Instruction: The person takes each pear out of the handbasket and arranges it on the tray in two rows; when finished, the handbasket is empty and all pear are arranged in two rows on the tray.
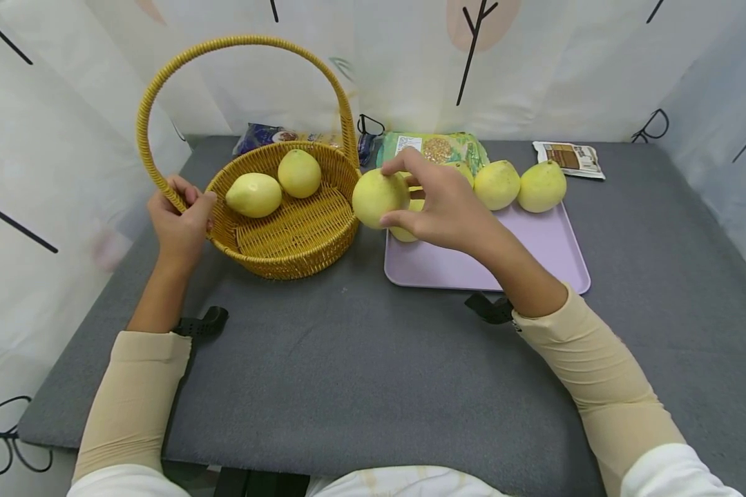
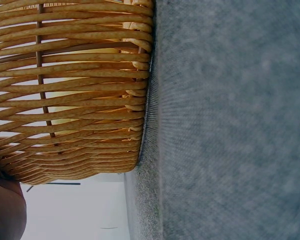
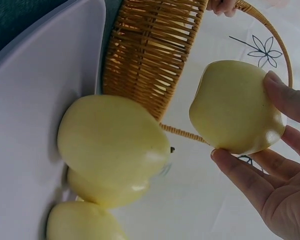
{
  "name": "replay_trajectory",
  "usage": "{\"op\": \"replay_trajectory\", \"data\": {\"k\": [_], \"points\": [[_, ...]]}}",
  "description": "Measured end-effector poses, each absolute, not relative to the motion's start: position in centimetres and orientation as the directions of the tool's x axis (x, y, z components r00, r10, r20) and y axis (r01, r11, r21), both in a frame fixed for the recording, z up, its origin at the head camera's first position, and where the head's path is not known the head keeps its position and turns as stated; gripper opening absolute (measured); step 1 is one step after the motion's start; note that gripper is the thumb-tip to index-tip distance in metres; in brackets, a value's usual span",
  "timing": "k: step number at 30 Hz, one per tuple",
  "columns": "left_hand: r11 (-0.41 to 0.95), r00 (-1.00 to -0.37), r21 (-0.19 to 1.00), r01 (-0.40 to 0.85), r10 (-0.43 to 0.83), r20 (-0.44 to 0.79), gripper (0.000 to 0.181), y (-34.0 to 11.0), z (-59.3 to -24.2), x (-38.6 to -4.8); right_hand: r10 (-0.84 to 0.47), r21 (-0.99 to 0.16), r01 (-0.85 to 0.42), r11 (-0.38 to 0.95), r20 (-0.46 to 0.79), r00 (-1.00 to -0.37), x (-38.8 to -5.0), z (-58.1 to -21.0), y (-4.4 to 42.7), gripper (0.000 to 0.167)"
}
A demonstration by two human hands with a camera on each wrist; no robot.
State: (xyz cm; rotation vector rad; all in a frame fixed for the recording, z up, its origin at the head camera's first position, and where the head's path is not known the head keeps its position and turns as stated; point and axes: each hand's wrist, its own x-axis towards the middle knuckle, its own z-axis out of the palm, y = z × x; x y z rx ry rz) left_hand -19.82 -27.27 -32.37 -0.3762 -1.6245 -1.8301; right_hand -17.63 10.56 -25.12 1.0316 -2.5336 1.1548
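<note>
My left hand (image 1: 183,224) grips the yellow wicker basket (image 1: 273,238) at its left side, where the tall handle (image 1: 151,103) meets the rim. Two pale yellow pears lie in the basket: one pear (image 1: 255,195) at the left, the other pear (image 1: 300,173) towards the back. Between basket and tray, my right hand (image 1: 450,207) holds another pear (image 1: 378,199) in the air, pinched by thumb and fingertips. On the lilac tray (image 1: 444,266) sit several more pears (image 3: 110,140), partly hidden behind the right hand in the head view.
Behind the tray lies a green packet (image 1: 438,146). A dark blue packet (image 1: 264,136) is partly hidden by the basket. At the back right is a small brown and white packet (image 1: 570,160). Grey cloth covers the table (image 1: 360,373); a patterned curtain (image 1: 398,62) hangs behind.
</note>
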Motion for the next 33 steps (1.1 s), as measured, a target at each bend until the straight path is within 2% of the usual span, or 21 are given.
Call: {"op": "replay_trajectory", "data": {"k": [28, 33], "points": [[-0.026, -0.745, 0.769, 0.639, -0.269, 0.61, 0.03, -27.3, -32.4, -19.8, -0.402, -0.686, -0.513, 0.517, 0.335, -0.852, -17.9, -25.2, 13.9, 0.053], [-0.02, -0.743, 0.768, 0.64, -0.272, 0.612, 0.03, -27.3, -32.4, -19.8, -0.384, -0.664, -0.511, 0.546, 0.344, -0.857, -17.9, -25.1, 14.7, 0.051]]}}
